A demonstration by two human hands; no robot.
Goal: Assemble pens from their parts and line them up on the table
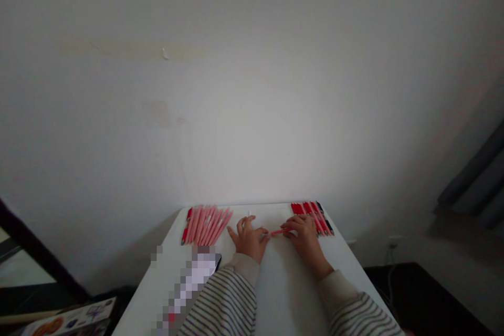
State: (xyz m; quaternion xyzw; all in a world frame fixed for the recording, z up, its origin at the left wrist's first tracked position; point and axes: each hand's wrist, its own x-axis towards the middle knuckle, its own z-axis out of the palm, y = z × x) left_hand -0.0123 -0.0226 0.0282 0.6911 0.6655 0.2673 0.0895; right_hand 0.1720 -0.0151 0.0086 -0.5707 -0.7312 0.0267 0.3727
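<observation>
A thin pink-red pen [277, 231] lies crosswise between my two hands, low over the white table. My left hand [249, 241] pinches its left end with thumb and forefinger, the other fingers raised and spread. The right end is in the fingertips of my right hand [302, 231]. To the left, a row of pink pens [207, 224] lies fanned side by side, with red parts at its left edge. Beyond my right hand lies a second group of pens [311, 212], red with pink barrels and some dark ones at the right, partly covered by that hand.
The white table [275, 294] stands against a pale wall [252, 115]. A pixelated phone-like object [197, 273] lies at the table's left. A small white piece [249, 213] is behind my left hand. A printed box or book [74, 320] sits low at the left; a cable [389, 273] hangs at the right.
</observation>
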